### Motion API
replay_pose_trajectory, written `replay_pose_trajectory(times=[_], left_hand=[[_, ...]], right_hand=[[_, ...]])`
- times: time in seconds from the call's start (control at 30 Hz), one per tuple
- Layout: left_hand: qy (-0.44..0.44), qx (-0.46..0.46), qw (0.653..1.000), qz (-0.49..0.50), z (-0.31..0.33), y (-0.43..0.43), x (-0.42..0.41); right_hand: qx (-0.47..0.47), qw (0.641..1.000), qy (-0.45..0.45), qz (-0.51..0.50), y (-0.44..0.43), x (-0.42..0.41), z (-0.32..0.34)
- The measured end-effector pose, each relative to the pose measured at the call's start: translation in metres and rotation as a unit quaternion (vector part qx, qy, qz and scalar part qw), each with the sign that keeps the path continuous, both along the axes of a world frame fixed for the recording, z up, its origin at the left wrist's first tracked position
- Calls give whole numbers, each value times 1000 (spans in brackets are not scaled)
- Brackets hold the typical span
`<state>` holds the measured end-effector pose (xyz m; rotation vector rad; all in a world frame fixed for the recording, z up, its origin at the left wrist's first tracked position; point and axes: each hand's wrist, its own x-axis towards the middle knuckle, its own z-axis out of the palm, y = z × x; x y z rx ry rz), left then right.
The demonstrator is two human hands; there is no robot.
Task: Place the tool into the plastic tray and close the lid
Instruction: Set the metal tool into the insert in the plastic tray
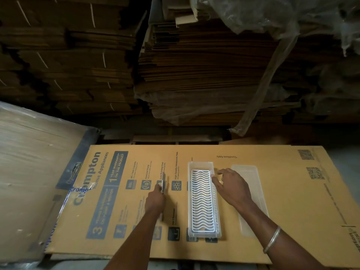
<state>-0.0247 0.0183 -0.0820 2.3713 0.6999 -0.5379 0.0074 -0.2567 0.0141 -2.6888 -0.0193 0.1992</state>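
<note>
Left of the plastic tray (pixel 218 217), lying on flattened cardboard (pixel 282 191): slim tool (pixel 163 185), long axis parallel to the tray's, tip pointing away. Pinched by left hand (pixel 155 199). Right hand (pixel 231 187) half-open at tray's right rim. Lid (pixel 251 191) just right.

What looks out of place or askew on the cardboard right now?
Nothing stands out. The plastic tray lies flat with its white wavy insert seated straight, the lid lies flat beside it on the right, and the left hand holds the tool. The right hand rests at the tray's edge.
</note>
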Motion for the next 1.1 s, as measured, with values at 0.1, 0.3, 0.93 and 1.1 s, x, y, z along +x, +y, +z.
replay_pose_trajectory(times=[0.1,0.3,0.93,1.1], left_hand=[[-58,-50,997,16,8,0,6],[-80,-221,971,40,13,0,14],[-114,-335,933,-61,51,-36,18],[-126,-261,953,-90,52,-69,24]], right_hand=[[0,1000,-9,2,-1,3,-1],[15,1000,-13,6,-1,9,-2],[20,1000,-1,-18,-16,7,-15],[2,997,47,-58,-44,1,-39]])
